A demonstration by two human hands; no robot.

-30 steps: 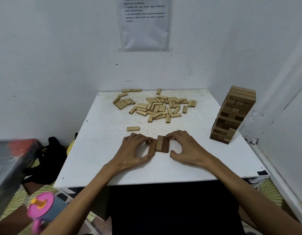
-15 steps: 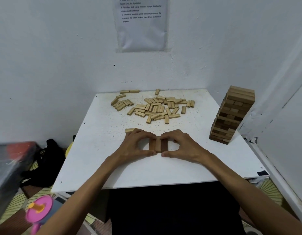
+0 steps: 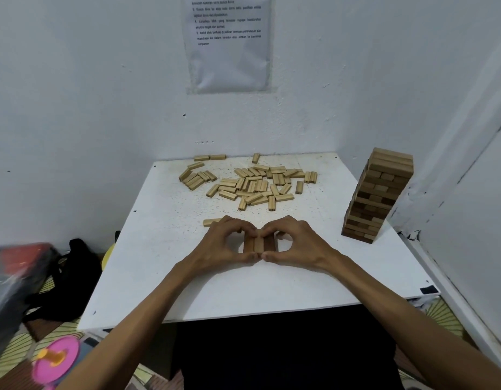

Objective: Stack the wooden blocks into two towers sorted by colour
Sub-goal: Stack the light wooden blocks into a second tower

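Near edge: both forearms come in over the front of the white bench. The left hand and right hand rest on it side by side, mirrored.

Between them is the row of three blocks. They lie flat, side by side and touching, with their long axes pointing away from the person (the right-most block is darkest, the middle one paler).

Fingers: both hands are curled round the row and gripping it.
- The two thumbs meet tip to tip against the near ends.
- The bent forefingers meet over the far ends.
- So the row is boxed in, with thumbs in front and fingertips behind.
- Each palm stands off to its own side, with a patch of bare bench showing between palm and row.

Just behind the left knuckles lies a single light block, flat and partly hidden by them.

Further beyond the fingertips is a loose pile of light blocks, scattered flat.

Off to the right of the right-hand fingers, well apart, a tower of mixed dark and light blocks stands near the bench's right edge.

On the far wall hangs a printed sheet, its text too small to read.
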